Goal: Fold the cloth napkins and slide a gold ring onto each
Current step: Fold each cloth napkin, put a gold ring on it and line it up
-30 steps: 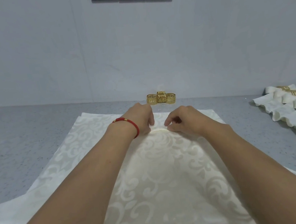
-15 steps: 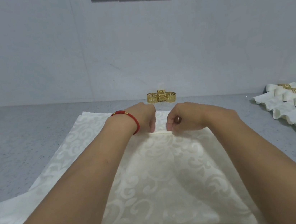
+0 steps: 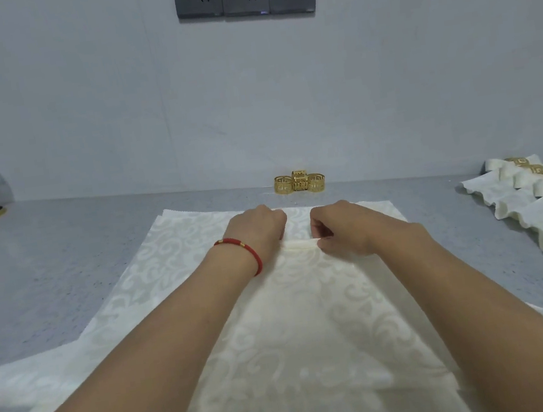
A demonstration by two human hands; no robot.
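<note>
Item: cream damask cloth napkin with a scroll pattern (image 3: 299, 323), spread flat on the grey speckled countertop (image 3: 47, 270), reaching from the near edge of the view out toward the wall. Hold: left hand (image 3: 257, 226), red cord bracelet at the wrist, and right hand (image 3: 342, 227) set close side by side near the napkin's far edge, fingers of both curled down and pinching a narrow raised pleat of cloth (image 3: 299, 244); nothing else is held. Governing relation: the pleat's long axis runs left to right between the two pinches, across the forearms, and the unfolded bulk of the napkin lies on the near side of the grip, so further folds would likely gather toward the body. Stock: three openwork gold metal napkin rings (image 3: 299, 182) stand just beyond the hands by the wall, about equally near to either. Finished: row of folded, ringed napkins (image 3: 539, 205) at far right.
</note>
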